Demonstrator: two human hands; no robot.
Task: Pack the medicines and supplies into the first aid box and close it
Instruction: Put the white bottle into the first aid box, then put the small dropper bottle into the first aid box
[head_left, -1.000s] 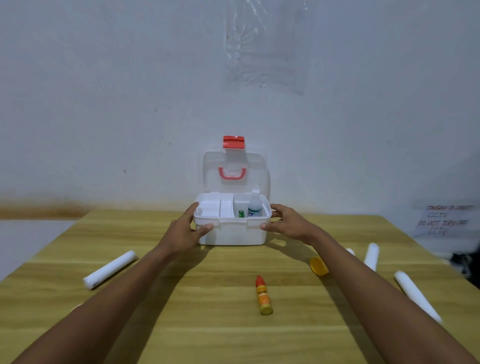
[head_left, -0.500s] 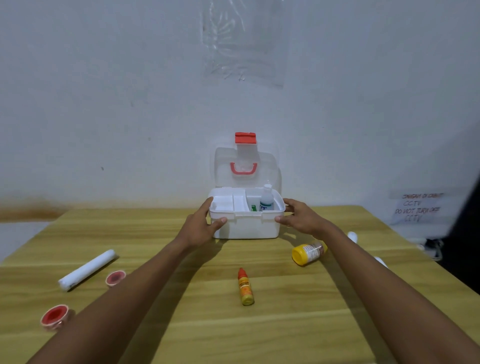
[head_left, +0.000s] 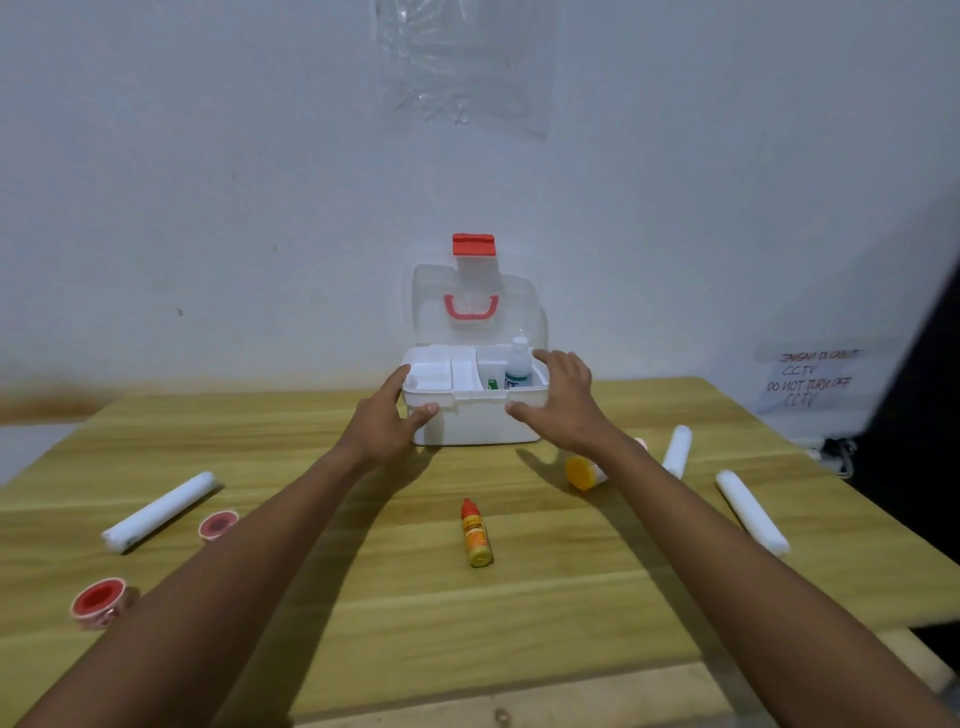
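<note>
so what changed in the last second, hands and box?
The right hand let go of the first aid box: its grip opened and lifted, fingers now spread over the right corner. The left hand stays on the left end. Box open, white bottle inside, orange dropper unmoved on the table.

The right forearm hid most of the yellow-capped bottle (head_left: 583, 472) and the near end of one white roll (head_left: 678, 450). The bench (head_left: 519, 613) ran out of frame at the bottom and left. The labels on the dropper bottle (head_left: 476, 535) and on the bottle (head_left: 518, 366) in the box (head_left: 475, 423) were too small to read. The wall note (head_left: 810, 378) was blurred.
</note>
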